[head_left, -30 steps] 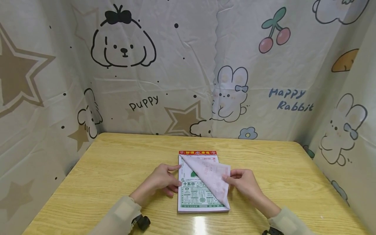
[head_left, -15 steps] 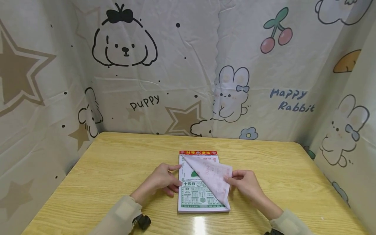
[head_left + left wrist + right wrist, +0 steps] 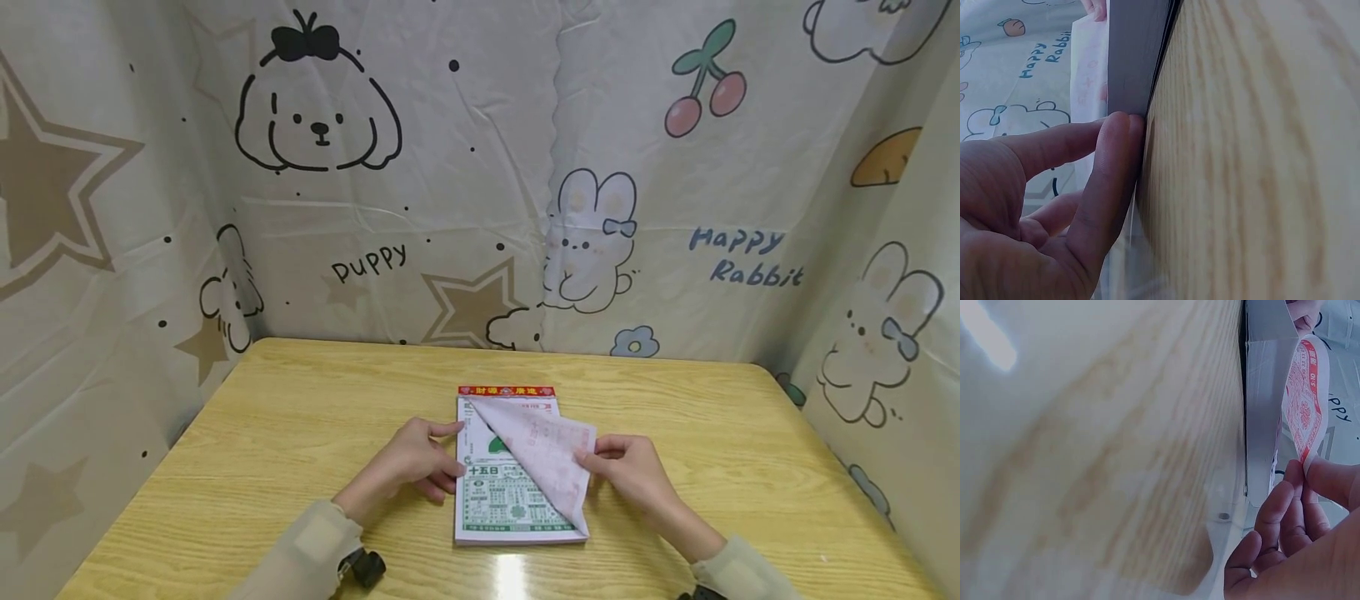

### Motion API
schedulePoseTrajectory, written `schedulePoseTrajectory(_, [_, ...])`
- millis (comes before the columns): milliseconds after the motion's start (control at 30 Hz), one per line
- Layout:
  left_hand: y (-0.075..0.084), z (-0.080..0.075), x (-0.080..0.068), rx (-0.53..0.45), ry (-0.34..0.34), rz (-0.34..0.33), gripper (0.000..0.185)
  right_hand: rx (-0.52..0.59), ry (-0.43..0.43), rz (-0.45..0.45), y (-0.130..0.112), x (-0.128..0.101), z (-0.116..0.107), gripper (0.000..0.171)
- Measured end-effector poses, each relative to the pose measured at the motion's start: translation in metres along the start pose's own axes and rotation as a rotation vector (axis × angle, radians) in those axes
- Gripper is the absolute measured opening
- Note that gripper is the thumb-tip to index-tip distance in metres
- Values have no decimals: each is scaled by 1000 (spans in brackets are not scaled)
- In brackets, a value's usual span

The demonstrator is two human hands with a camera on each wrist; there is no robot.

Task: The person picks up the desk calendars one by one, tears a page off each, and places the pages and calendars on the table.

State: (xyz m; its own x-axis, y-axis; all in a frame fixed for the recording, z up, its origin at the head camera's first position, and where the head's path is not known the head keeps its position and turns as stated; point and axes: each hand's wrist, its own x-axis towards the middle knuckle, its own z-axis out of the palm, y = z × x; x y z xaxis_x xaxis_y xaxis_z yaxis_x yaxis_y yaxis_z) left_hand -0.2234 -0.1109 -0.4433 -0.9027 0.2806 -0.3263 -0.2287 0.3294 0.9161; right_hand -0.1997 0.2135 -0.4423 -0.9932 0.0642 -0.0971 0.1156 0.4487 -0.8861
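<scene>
A thick tear-off calendar (image 3: 483, 504) with a red and gold header strip lies on the table, its top page printed in green. One loose page (image 3: 551, 454) is folded diagonally across it, pale back side up. My right hand (image 3: 630, 471) pinches that page's corner between thumb and fingers. In the right wrist view the page (image 3: 1307, 394) bows up from the pad, showing red print. My left hand (image 3: 412, 458) touches the calendar's left side. From the left wrist, the fingertips press against the grey-white stack edge (image 3: 1135, 56), low by the table.
The wood-grain table (image 3: 322, 383) extends on all sides of the calendar. Behind it and at both sides hangs a pale curtain (image 3: 450, 192) with cartoon prints. A small black device (image 3: 365, 568) sits at my left wrist.
My right hand has shifted slightly to the right, drawing the page's corner a little farther past the calendar's right edge. The left hand stays in place.
</scene>
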Motion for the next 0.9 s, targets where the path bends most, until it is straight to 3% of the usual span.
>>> schedulePoseTrajectory(900, [0, -1, 0, 6, -9, -1, 76, 2, 13, 2, 3, 1, -5, 21])
